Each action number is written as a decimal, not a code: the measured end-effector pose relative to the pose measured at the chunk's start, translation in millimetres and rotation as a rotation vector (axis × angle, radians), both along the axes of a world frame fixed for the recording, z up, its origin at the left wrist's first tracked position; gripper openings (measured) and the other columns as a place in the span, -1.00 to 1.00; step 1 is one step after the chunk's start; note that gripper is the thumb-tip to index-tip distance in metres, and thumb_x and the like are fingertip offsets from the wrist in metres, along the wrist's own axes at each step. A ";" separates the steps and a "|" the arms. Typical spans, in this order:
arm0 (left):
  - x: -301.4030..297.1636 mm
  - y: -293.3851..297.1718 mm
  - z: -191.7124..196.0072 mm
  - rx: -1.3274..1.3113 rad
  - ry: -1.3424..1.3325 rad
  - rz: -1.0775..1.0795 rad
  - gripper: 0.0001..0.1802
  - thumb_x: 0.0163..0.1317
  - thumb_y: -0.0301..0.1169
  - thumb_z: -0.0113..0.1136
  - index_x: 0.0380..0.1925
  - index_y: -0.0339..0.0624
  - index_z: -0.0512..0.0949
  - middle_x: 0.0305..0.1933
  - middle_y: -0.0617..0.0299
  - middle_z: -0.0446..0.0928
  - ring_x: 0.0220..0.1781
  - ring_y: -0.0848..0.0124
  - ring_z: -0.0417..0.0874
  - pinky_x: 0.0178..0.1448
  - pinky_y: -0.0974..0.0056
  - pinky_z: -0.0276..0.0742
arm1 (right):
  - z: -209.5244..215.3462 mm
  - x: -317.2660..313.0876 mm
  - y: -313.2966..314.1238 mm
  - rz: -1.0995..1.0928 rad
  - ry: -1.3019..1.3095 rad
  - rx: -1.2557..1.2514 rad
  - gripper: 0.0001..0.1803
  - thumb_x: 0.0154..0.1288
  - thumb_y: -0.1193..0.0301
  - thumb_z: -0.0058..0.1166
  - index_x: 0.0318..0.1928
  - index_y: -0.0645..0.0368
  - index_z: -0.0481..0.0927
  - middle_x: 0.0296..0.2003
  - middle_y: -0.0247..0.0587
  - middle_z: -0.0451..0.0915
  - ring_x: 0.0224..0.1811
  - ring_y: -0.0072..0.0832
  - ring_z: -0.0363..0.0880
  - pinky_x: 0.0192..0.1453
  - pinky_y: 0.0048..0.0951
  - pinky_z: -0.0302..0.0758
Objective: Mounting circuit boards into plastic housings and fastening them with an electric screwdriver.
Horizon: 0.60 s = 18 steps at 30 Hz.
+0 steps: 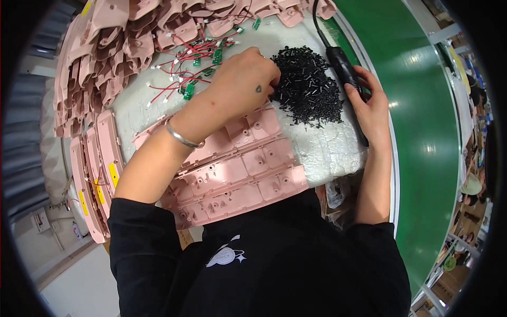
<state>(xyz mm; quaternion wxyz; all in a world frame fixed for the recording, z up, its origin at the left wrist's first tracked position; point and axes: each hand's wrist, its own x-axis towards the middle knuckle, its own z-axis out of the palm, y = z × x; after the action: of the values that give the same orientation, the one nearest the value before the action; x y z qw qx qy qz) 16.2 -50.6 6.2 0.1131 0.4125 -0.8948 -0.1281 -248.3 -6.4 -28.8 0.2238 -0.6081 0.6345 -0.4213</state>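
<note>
My left hand (245, 79) reaches across the white foam pad (327, 148) with its fingertips in the left edge of a heap of small black screws (309, 87); whether it pinches a screw I cannot tell. My right hand (369, 105) grips a black electric screwdriver (343, 66) lying along the heap's right side, its cable running up out of view. Three long pink plastic housings (248, 169) lie side by side, inner sides up, under my left forearm.
Small green circuit boards with red wires (193, 71) lie behind my left hand. Stacks of pink housings (105, 58) fill the far left and back, more assembled ones (97, 174) stand at the left. A green conveyor belt (422, 132) runs along the right.
</note>
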 end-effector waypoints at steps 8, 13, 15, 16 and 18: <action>-1.3 -18.5 3.7 0.118 0.028 -0.051 -0.82 -0.04 -0.52 0.23 -0.36 -0.24 0.67 -0.36 0.02 0.65 -0.28 0.12 0.67 -0.12 0.14 0.57 | 1.6 -2.6 -0.4 -0.007 -0.004 -0.007 -0.52 0.16 0.41 0.23 0.10 0.29 0.50 -0.16 -0.07 0.59 -0.13 -0.41 0.55 -0.07 -0.45 0.48; -0.4 -18.3 9.9 0.172 -0.064 0.006 -0.82 -0.06 -0.53 0.24 -0.39 -0.27 0.68 -0.36 0.01 0.66 -0.32 0.13 0.68 -0.14 0.17 0.58 | 1.1 -2.5 -1.4 -0.015 -0.030 0.049 -0.52 0.16 0.40 0.23 0.09 0.29 0.51 -0.13 -0.05 0.58 -0.09 -0.36 0.56 -0.04 -0.40 0.49; -1.6 -17.7 1.2 0.161 -0.041 -0.005 -0.82 -0.07 -0.51 0.25 -0.39 -0.26 0.68 -0.37 0.01 0.66 -0.32 0.13 0.68 -0.14 0.17 0.58 | 2.5 -0.6 0.2 -0.013 0.003 0.013 -0.52 0.16 0.40 0.23 0.09 0.29 0.51 -0.13 -0.04 0.58 -0.10 -0.35 0.56 -0.03 -0.39 0.48; -2.5 -17.1 -1.3 0.155 -0.020 -0.016 -0.82 -0.07 -0.49 0.26 -0.40 -0.25 0.69 -0.38 0.01 0.66 -0.32 0.12 0.68 -0.14 0.16 0.58 | 3.3 0.5 1.0 -0.012 0.035 -0.020 -0.52 0.16 0.40 0.23 0.09 0.29 0.51 -0.13 -0.04 0.58 -0.10 -0.34 0.56 -0.03 -0.38 0.48; -8.1 -14.3 2.7 0.155 -0.051 -0.024 -0.82 -0.09 -0.47 0.27 -0.41 -0.24 0.69 -0.40 0.01 0.65 -0.32 0.12 0.68 -0.14 0.16 0.58 | 3.5 0.3 2.2 -0.026 0.045 -0.005 -0.52 0.15 0.40 0.23 0.09 0.29 0.51 -0.13 -0.04 0.58 -0.09 -0.34 0.56 -0.02 -0.37 0.48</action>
<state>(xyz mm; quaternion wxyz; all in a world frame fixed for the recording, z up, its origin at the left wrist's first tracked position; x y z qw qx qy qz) 8.1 -64.9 8.9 0.0566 0.4122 -0.8897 -0.1878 -248.1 -4.2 -25.3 0.2026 -0.6098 0.6461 -0.4119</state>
